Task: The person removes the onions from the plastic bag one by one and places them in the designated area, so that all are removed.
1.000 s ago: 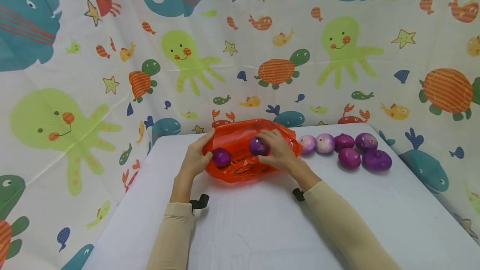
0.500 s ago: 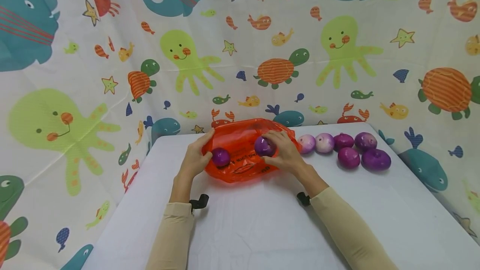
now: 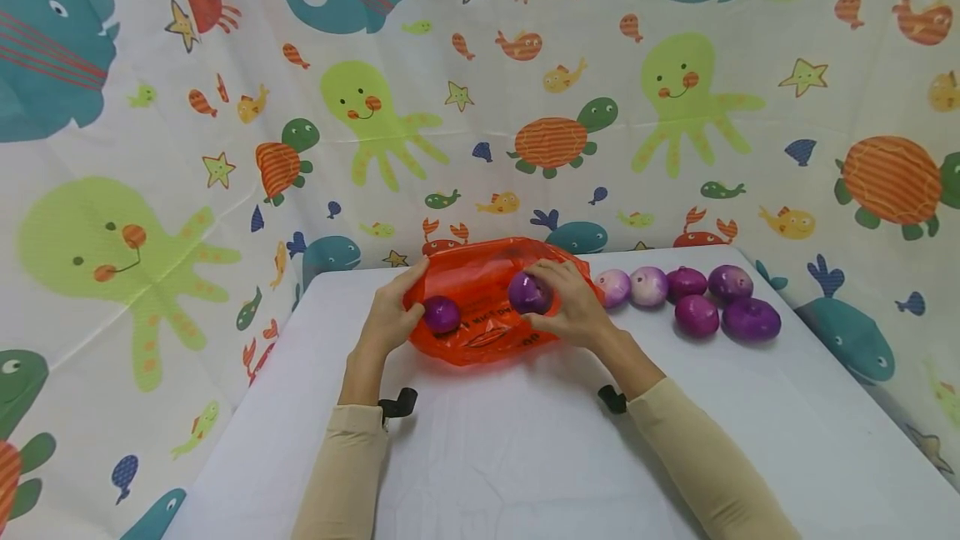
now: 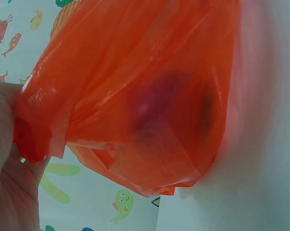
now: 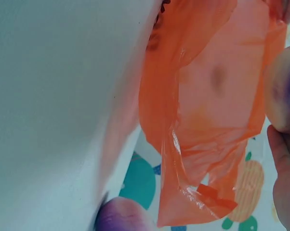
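Observation:
A thin red plastic bag (image 3: 480,269) with dark print lies on the table, its mouth spread toward me. My left hand (image 3: 387,315) pinches the bag's left edge; the left wrist view shows the film (image 4: 44,120) bunched between thumb and fingers. One red onion (image 3: 442,315) lies at the bag's left side, just right of that thumb. In my right hand (image 3: 576,307) is another red onion (image 3: 529,293), gripped between thumb and fingers in front of the bag's opening. From the right wrist, this onion (image 5: 283,91) shows a pale side, beside the bag's mouth.
Several more red onions (image 3: 697,316) sit in a cluster on the white-covered table (image 3: 480,457), right of the bag. A curtain (image 3: 480,90) printed with sea animals hangs right behind the table's far edge and along both sides.
My right hand has shifted slightly to the right with the onion, then stayed nearly still over the last half second. The left hand and the bag stay in place.

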Tool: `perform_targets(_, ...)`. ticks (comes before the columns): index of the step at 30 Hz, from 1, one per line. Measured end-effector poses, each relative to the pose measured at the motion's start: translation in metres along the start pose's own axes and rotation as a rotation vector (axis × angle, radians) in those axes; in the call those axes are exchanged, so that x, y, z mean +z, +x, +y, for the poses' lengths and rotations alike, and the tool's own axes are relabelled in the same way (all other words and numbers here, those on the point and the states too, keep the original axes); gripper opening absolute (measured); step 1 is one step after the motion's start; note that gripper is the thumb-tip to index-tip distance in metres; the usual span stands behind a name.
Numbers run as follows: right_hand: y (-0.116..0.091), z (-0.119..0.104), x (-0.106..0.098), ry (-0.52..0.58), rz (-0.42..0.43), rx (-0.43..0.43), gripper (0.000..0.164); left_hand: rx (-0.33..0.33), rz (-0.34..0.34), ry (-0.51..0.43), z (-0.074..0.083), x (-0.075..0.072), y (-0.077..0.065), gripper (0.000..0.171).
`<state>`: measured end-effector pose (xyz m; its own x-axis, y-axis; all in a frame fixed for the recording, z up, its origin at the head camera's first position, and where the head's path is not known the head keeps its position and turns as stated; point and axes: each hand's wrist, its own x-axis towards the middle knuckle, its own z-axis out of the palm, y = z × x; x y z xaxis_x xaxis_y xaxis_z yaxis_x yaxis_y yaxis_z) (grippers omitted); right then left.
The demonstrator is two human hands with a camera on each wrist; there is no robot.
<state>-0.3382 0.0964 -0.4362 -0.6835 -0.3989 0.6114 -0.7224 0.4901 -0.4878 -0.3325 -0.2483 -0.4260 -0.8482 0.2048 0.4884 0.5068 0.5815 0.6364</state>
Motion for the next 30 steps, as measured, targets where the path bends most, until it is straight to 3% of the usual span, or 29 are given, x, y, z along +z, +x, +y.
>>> perform_targets(15,-0.005,0.010,-0.018,-0.094,0.042,0.014,0.071,-0.016,-0.006,0.003,-0.001,0.000,0.001,0.084)
perform_targets(22,-0.009,0.014,-0.030,-0.100,0.037,0.076,0.072,-0.010,0.000,0.008,0.000,0.000,0.001,0.083)
perform_targets(30,-0.015,0.022,-0.042,-0.152,0.071,0.091,0.073,-0.008,-0.003,0.000,0.000,0.000,0.000,0.082)
